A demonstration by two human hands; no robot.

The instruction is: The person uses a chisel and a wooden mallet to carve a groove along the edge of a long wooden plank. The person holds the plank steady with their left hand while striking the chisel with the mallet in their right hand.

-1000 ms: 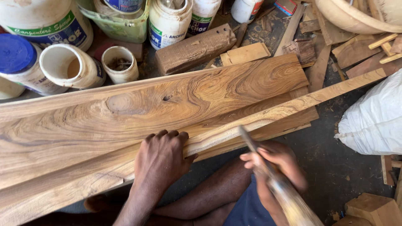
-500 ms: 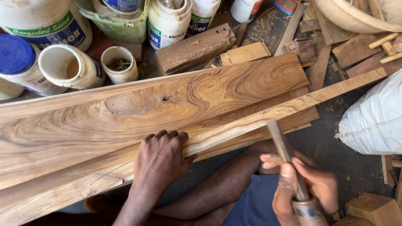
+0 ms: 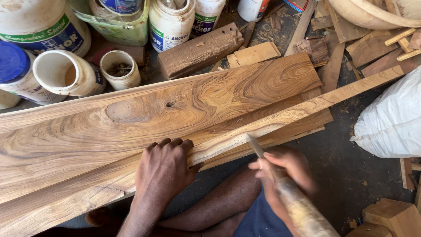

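1. Two hands are at work. My left hand (image 3: 164,169) lies flat on the narrow wooden strip (image 3: 280,118), fingers (image 3: 171,144) pressed together over its top edge.
2. My right hand (image 3: 285,169) at 5 o'clock wraps its fingers around a chisel (image 3: 267,164); the blade tip touches the strip's near edge.
3. The strip lies on the wide grained plank (image 3: 144,112), running from 8 to 2 o'clock.
4. White glue jars (image 3: 171,24) stand at 11 o'clock.

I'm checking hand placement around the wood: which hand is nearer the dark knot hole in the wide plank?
Left. The left hand presses on the narrow strip just below the knot hole; the right hand holds the chisel farther right.
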